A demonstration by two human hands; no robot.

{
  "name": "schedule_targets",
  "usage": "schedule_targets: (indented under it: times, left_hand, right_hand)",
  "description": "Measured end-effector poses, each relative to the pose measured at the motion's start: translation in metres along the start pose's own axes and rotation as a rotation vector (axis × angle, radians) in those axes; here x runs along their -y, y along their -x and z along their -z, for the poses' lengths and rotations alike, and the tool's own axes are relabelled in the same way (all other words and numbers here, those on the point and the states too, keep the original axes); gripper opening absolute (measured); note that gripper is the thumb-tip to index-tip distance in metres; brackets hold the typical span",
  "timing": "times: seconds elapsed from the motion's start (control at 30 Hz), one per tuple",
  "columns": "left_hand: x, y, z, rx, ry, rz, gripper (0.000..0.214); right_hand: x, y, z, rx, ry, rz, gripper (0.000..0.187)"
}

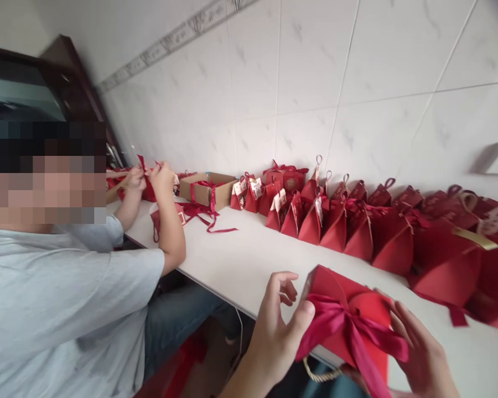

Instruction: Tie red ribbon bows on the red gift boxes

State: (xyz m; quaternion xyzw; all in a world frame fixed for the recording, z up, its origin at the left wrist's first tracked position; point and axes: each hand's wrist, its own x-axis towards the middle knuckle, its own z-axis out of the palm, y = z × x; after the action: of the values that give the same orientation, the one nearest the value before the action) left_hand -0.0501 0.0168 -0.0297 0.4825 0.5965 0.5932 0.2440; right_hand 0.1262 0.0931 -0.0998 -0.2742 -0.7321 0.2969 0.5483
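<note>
A red gift box [332,293] with a dark-red ribbon bow [348,320] is tilted at the table's near edge. My right hand [423,348] grips its right side, fingers along the edge and some tucked out of sight beneath. At the box's left side, my left hand [282,326] has its fingers curved and apart, the thumb against or just over the bow's left loop; whether it touches cannot be told. Below the box hangs a twisted gold cord [321,377].
Rows of red peaked gift boxes [359,235] line the wall side of the white table [228,260]. A cardboard box [224,194] holds red ribbon, with loose strands beside it. To the left, a seated person [74,298] handles ribbon with both hands [160,179].
</note>
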Motion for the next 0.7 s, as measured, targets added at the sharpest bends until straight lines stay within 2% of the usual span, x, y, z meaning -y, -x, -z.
schedule_targets:
  times: [0.1, 0.2, 0.33, 0.43, 0.53, 0.7]
  left_hand:
    - [-0.002, 0.001, -0.009, 0.037, 0.086, 0.039, 0.03]
    - [-0.004, 0.001, -0.013, 0.004, 0.125, 0.042, 0.026]
    - [-0.003, 0.004, -0.012, -0.077, 0.088, -0.025, 0.021]
    - [-0.002, 0.003, -0.009, -0.084, 0.03, -0.1, 0.011]
    - [-0.003, 0.001, -0.007, -0.114, -0.042, -0.274, 0.002]
    - [-0.007, 0.007, -0.011, -0.158, -0.205, -0.689, 0.019]
  right_hand:
    - [0.02, -0.006, 0.004, 0.027, -0.009, -0.025, 0.087]
    - [0.032, -0.011, 0.007, 0.06, 0.021, -0.011, 0.089]
    - [0.037, -0.016, 0.008, 0.099, 0.04, 0.07, 0.093]
    - [0.038, -0.018, 0.006, 0.118, 0.051, 0.084, 0.095]
    - [0.039, -0.02, 0.003, 0.131, 0.067, 0.095, 0.097]
    - [0.04, -0.021, 0.002, 0.129, 0.065, 0.107, 0.093]
